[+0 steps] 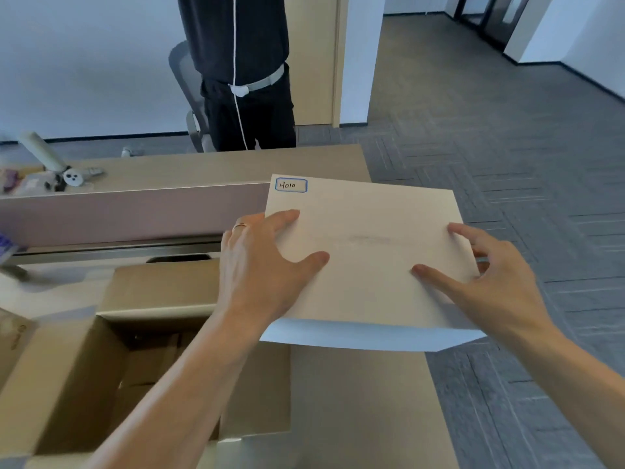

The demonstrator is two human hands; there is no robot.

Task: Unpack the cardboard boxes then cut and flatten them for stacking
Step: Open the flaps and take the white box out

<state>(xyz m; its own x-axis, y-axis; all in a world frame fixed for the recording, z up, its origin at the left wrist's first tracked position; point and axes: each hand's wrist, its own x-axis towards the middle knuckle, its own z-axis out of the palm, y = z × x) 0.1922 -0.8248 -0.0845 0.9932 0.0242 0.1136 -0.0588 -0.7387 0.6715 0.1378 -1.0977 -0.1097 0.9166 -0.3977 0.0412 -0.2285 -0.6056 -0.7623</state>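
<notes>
A white flat box (365,252) with a blue-framed label reading "H010" at its far left corner is held above the desk's right end. My left hand (263,258) grips its left edge, thumb on top and fingers along the side. My right hand (480,275) grips its right edge, thumb and forefinger on the lid, other fingers curled round the side. Below and to the left stands a large brown cardboard box (142,350) with its flaps open; smaller brown boxes lie inside it in shadow.
The light wooden desk (358,401) ends just right of the white box, with grey carpet beyond. A pink divider panel (135,211) crosses the desk. A tape dispenser (67,174) lies at the far left. A person in dark clothes (243,79) stands behind the desk.
</notes>
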